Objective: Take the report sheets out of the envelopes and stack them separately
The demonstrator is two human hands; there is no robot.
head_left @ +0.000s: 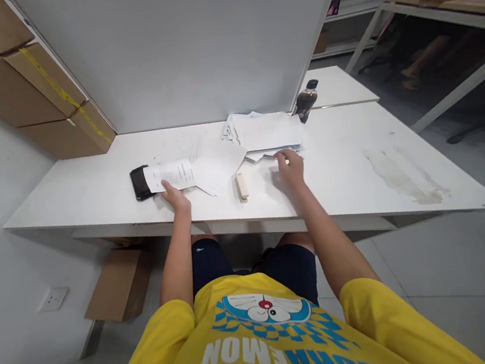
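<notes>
My left hand (pixel 177 199) grips a printed sheet of paper (pixel 175 174), its thumb lying on top. The left end of that sheet overlaps a black phone-like device (pixel 140 184). A larger blank white sheet (pixel 218 164) lies just right of it, its right edge lifted and curled. My right hand (pixel 291 169) has its fingers closed at the front edge of an untidy stack of papers (pixel 267 130), pinching the edge of a paper there. Between my hands a cream stapler (pixel 242 187) lies on the white table (pixel 333 174).
A dark drink bottle (pixel 306 102) with a black cap stands behind the stack, near a white partition panel (pixel 187 48). Cardboard boxes (pixel 62 132) are piled at the back left. Another box (pixel 118 284) sits under the table. A grey stain (pixel 403 175) marks the right side.
</notes>
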